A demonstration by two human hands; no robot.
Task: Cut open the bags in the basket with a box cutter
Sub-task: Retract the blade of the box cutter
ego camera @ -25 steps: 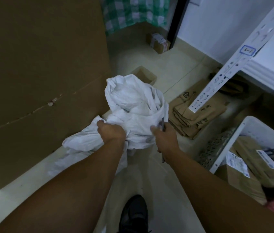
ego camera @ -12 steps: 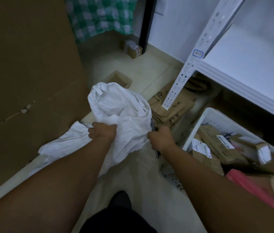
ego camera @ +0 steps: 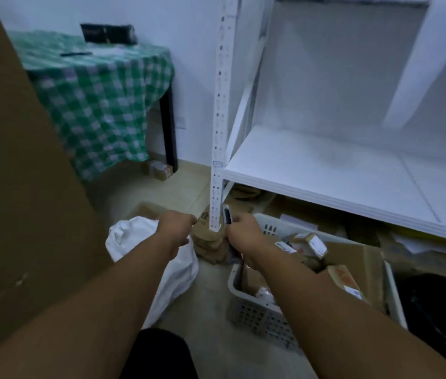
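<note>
Between right fingers (ego camera: 237, 222), box cutter (ego camera: 227, 214) (upright)

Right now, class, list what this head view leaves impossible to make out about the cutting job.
Head view only.
Box cutter blade: too small and blurred; right hand covers the handle.
Left hand grip: fingers hidden behind its own back.
Parcel labels in the basket: blurred.

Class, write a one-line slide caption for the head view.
Right hand holds a box cutter near the parcel-filled basket; white sack lies alongside.

Head-worn camera looks forward and down, near the basket (ego camera: 257, 313).
</note>
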